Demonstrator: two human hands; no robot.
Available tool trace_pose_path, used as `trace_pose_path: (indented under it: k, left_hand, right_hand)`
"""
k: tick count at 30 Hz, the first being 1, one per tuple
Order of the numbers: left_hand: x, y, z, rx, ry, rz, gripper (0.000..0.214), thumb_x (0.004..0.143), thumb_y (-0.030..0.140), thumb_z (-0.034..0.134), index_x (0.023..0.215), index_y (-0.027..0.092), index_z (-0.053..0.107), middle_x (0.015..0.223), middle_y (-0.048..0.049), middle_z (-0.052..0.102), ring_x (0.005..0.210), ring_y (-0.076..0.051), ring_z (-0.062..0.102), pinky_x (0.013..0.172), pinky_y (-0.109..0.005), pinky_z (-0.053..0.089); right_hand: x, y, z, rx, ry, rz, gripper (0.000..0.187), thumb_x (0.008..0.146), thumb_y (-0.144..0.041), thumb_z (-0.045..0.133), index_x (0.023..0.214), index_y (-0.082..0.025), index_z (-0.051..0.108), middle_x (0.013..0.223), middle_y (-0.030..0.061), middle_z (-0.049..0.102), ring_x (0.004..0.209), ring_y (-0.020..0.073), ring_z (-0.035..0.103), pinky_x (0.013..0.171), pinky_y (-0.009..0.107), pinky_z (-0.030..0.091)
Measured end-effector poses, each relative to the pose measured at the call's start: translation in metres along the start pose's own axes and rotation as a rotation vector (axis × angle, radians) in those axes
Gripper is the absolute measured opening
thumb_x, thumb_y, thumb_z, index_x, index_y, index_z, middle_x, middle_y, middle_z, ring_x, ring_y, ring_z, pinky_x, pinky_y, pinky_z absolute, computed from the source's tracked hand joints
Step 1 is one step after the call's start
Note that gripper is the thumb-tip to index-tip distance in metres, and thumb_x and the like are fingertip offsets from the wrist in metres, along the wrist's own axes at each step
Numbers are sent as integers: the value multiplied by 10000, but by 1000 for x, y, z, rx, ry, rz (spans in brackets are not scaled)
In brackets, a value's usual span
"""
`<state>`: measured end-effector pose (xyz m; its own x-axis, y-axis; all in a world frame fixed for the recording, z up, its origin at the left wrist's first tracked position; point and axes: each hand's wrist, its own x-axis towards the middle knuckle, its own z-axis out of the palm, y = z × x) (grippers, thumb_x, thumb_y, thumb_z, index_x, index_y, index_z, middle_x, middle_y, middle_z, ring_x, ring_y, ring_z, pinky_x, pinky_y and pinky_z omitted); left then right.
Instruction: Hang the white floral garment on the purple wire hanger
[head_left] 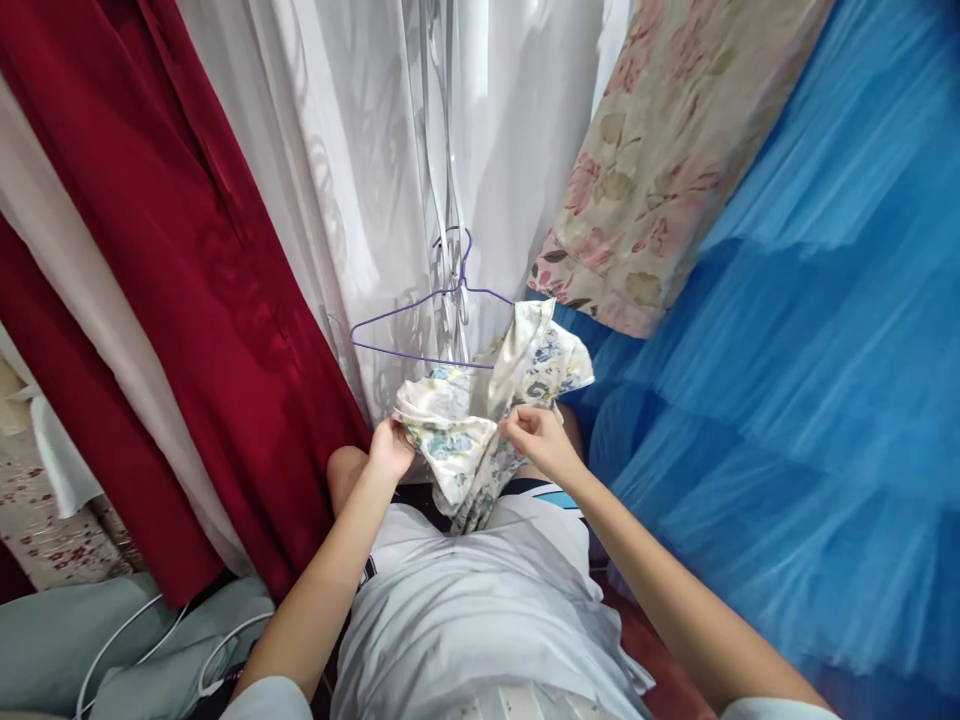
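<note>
A white garment with blue and yellow flowers (461, 450) hangs by one shoulder from the right arm of a purple wire hanger (405, 312). The hanger's left arm is bare. My left hand (391, 450) grips the garment's left edge, its fingertips partly hidden by the cloth. With thumb and fingers pinched together, my right hand (536, 435) holds the cloth near its middle, just under the hung shoulder. The garment's lower part drapes down between my knees.
White ribbons (444, 130) dangle behind the hanger before white curtain-like cloth (517, 150). Red fabric (225, 300) hangs at left; a pink-flowered beige cloth (630, 190) and blue tulle (780, 400) hang at right. White cables (124, 635) lie on grey cloth at lower left.
</note>
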<state>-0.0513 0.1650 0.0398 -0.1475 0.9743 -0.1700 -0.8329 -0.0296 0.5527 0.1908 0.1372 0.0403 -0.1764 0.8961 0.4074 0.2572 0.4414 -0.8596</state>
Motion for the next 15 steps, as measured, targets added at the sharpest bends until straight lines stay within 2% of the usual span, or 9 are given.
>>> trace_pose_path:
  k: [2,3,5,6,8,11,13,15]
  left_hand:
    - [-17,-12,8,30,-53,-37,116,862,123,537,844,147,650,707,-32,660,614,-135,624,609,-228,502]
    - [-26,-16,14,62,-126,-49,91,869,156,563,836,148,647,731,-37,663,645,-139,630,635,-234,506]
    - [-48,-19,31,174,-366,-26,100,876,244,622,828,156,636,792,-35,659,717,-138,630,705,-241,505]
    - [-60,-20,40,269,-509,28,134,873,287,647,828,162,629,813,-28,649,744,-134,620,734,-239,496]
    - [-82,-18,57,518,-740,225,185,867,346,672,832,172,622,825,-16,619,768,-127,592,758,-232,471]
    - [-99,-12,73,917,-910,552,199,896,383,631,920,186,643,902,-37,623,861,-159,585,823,-255,453]
    - [-94,-11,74,1042,-971,666,276,931,403,571,1120,209,621,1088,-72,632,1037,-203,579,950,-303,425]
    - [-80,-17,69,1091,-1039,662,401,960,434,505,1300,223,530,1241,-99,596,1172,-232,540,1036,-346,382]
  right_hand:
    - [-8,10,-9,-233,84,-12,344,829,-445,598,601,-205,501,508,-14,510,495,143,459,509,263,339]
    - [-11,10,-11,-327,109,-36,338,845,-467,586,638,-203,544,554,3,559,535,162,500,543,276,371]
    - [-16,1,-10,-384,91,-123,363,902,-527,512,797,-207,644,733,43,665,696,217,596,673,318,444]
    - [-17,-7,-7,-335,42,-167,413,930,-562,453,890,-213,670,837,58,693,805,247,622,758,347,464]
    - [-19,-24,2,-128,-102,-188,542,957,-630,331,1043,-223,679,992,74,703,1004,290,613,905,394,458]
    - [-25,-42,10,277,-230,-41,681,941,-711,217,1242,-246,614,1075,70,696,1110,288,589,975,416,455]
    - [-34,-47,5,461,-293,87,629,933,-701,314,1329,-273,552,1122,57,686,1103,267,599,967,407,472]
    - [-47,-51,-9,502,-402,185,551,882,-602,567,1325,-275,552,1126,49,684,1045,250,620,933,388,496]
